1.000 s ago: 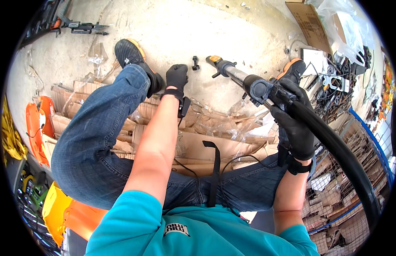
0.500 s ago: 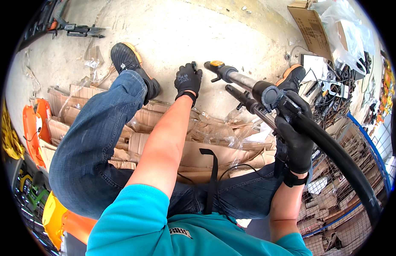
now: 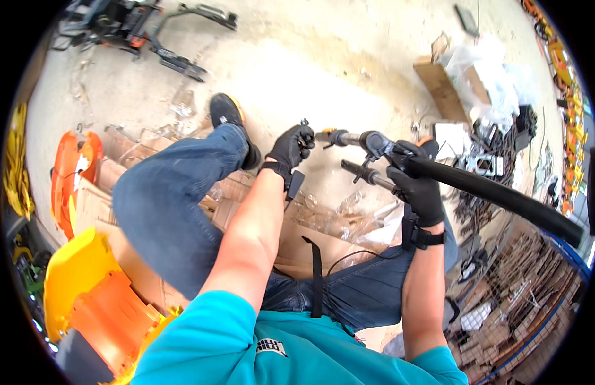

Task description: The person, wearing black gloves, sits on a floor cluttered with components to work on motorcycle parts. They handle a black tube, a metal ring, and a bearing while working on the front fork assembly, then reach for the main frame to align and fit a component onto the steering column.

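My right hand, in a black glove, is closed around a fork-like part. It has a thick, curved black tube at one end and two metal legs at the other. The upper leg ends in a yellow and black tip; the lower leg ends in a black tip with a small peg. To the left of these tips is my left hand, also gloved, its fingers curled. A small dark piece sticks up from those fingers; its kind is too small to tell.
Flattened cardboard and clear plastic lie beneath my legs. Orange and yellow shells stand at left. A black frame is at far left. At right are a cardboard box, a heap of metal parts and a wire cage.
My left hand has turned and lifted, its fingers now curled near the yellow tip. The fork-like part has swung to a flatter angle in my right hand. The whole view has shifted.
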Motion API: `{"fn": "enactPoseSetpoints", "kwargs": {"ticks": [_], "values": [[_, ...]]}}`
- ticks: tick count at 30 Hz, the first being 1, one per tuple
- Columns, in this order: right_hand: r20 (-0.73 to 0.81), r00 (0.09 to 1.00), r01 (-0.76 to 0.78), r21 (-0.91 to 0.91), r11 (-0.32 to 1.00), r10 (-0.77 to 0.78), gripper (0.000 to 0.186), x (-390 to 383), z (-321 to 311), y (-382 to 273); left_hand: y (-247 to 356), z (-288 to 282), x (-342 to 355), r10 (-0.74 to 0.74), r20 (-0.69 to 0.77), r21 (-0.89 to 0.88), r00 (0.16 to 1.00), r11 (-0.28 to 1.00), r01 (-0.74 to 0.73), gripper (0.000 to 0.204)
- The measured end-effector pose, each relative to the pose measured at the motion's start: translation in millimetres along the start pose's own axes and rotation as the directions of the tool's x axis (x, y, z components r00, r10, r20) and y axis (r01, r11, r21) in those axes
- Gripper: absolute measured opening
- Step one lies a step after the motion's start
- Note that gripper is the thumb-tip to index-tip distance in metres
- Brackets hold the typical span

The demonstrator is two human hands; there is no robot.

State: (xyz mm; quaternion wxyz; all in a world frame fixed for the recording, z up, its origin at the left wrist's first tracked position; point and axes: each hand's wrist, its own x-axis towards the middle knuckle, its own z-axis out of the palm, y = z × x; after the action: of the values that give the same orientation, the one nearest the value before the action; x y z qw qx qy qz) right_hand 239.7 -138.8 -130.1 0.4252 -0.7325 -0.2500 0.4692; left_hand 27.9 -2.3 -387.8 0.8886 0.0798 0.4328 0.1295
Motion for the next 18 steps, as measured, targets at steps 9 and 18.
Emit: {"fn": "enactPoseSetpoints", "kwargs": {"ticks": [9, 18], "values": [[0.129, 0.934, 0.358, -0.375, 0.855, -0.334, 0.051, 20, 17, 7, 86, 105, -133, 0.375, 0.265, -0.238, 0.888, 0.918, -0.317, 0.011], [0.19, 0.935, 0.347, -0.322, 0.881, -0.299, 0.05, 91, 4, -22, 171, 182, -230, 0.538, 0.39, 0.07, 0.747, 0.792, -0.607, 0.018]]}}
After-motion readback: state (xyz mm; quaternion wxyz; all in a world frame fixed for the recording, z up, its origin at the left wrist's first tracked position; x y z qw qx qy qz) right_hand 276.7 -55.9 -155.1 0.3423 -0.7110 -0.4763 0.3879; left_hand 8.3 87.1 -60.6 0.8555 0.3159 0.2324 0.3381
